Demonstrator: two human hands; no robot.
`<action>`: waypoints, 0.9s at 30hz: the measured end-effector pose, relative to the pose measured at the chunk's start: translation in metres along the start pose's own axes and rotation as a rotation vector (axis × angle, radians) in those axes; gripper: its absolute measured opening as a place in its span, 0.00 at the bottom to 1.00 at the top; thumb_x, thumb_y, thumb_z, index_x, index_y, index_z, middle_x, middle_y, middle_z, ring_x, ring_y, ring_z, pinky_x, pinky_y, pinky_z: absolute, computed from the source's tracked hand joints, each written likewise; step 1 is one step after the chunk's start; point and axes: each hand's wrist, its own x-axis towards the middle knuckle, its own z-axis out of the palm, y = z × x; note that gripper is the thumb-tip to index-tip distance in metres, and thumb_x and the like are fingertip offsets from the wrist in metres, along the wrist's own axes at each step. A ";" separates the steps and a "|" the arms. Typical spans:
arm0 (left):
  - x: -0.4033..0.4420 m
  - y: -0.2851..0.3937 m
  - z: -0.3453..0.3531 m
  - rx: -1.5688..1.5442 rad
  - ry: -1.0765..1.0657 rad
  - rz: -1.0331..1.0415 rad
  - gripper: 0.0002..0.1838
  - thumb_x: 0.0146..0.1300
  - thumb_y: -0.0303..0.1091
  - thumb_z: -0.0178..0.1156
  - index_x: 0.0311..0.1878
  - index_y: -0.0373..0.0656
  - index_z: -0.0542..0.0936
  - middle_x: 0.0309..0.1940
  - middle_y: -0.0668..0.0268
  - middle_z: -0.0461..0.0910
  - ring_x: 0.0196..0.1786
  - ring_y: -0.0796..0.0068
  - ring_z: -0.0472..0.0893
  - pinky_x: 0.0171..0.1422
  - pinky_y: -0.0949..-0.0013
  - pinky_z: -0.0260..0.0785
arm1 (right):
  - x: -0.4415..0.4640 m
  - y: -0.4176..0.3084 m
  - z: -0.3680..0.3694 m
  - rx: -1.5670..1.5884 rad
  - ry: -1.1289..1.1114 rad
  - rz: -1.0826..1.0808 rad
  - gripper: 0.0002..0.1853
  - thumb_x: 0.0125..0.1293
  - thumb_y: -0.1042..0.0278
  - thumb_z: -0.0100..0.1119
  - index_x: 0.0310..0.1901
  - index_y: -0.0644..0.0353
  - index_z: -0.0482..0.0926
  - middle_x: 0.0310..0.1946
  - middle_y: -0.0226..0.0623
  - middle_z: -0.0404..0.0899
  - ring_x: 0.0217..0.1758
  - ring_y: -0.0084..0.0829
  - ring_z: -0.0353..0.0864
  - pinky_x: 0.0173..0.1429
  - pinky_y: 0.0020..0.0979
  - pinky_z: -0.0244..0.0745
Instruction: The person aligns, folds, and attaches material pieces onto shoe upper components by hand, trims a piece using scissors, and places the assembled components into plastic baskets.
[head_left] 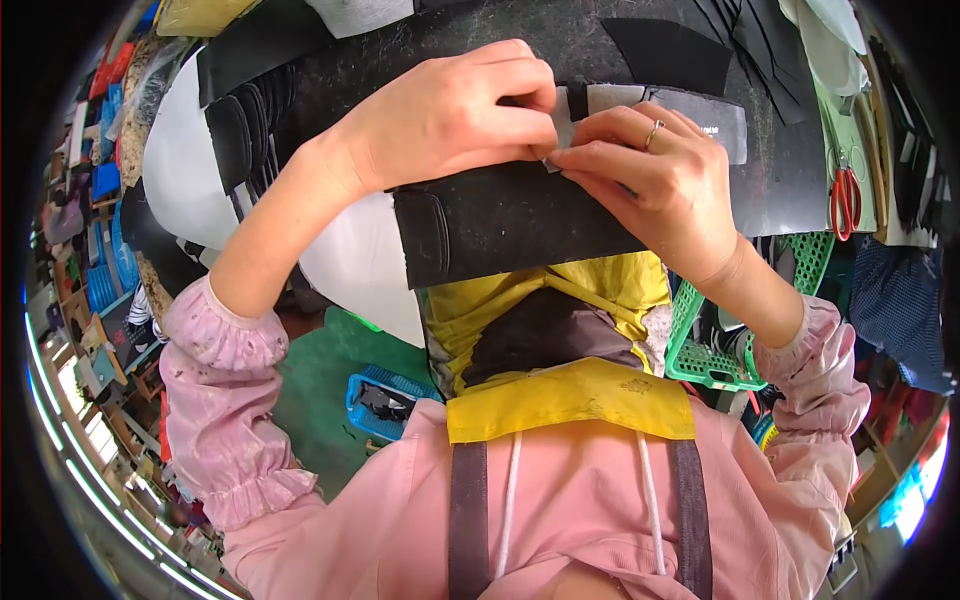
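Note:
Both of my hands meet over the black work surface, near the front edge. My left hand is closed, its thumb and forefinger pinched at a small pale piece. From the right, my right hand, with a ring on one finger, pinches the same small piece. Behind the fingers lies a grey strip with white print. Stacked black pieces lie left of my left forearm, and another black piece rests on white material below it.
Red-handled scissors lie at the right edge. Black sheet pieces are at the back. Below the surface stand a green basket on the right and a blue basket with dark scraps.

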 end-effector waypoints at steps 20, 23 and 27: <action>-0.015 0.008 -0.001 0.120 0.040 -0.458 0.19 0.62 0.39 0.73 0.50 0.38 0.81 0.47 0.62 0.79 0.56 0.60 0.77 0.63 0.63 0.71 | 0.025 0.021 -0.014 0.014 0.004 0.041 0.15 0.58 0.73 0.71 0.47 0.54 0.85 0.48 0.35 0.85 0.55 0.42 0.82 0.57 0.39 0.78; -0.010 0.016 -0.002 -0.034 0.030 -0.586 0.21 0.64 0.39 0.72 0.53 0.35 0.80 0.47 0.58 0.83 0.53 0.58 0.83 0.60 0.62 0.74 | 0.034 0.030 -0.008 0.089 -0.135 0.074 0.19 0.56 0.64 0.74 0.49 0.56 0.84 0.40 0.40 0.86 0.48 0.46 0.85 0.53 0.41 0.80; -0.009 0.016 0.003 -0.129 0.035 -0.671 0.21 0.65 0.38 0.71 0.53 0.33 0.81 0.45 0.53 0.86 0.47 0.56 0.86 0.58 0.62 0.76 | 0.040 0.034 -0.004 0.141 -0.291 0.211 0.21 0.58 0.57 0.74 0.51 0.58 0.87 0.35 0.45 0.88 0.42 0.48 0.88 0.49 0.42 0.83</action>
